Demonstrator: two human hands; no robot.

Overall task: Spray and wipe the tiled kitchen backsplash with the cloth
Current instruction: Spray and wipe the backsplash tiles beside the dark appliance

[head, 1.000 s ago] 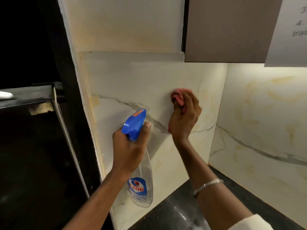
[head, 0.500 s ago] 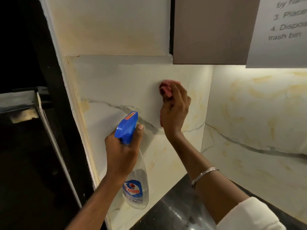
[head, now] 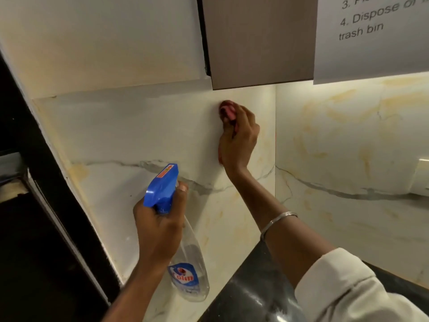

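The bottle [head: 189,273] label reads "Colin", I think; the notice [head: 371,38] at the cabinet [head: 260,43] says "4. Dispose of… trash bin". One bottle, one cloth [head: 227,110], one notice. The left hand [head: 160,231] is wrapped round the bottle's neck, well below the cabinet. The right hand [head: 239,140], fingers curled, presses the pink cloth to the backsplash [head: 139,135] just under the cabinet's lower edge.
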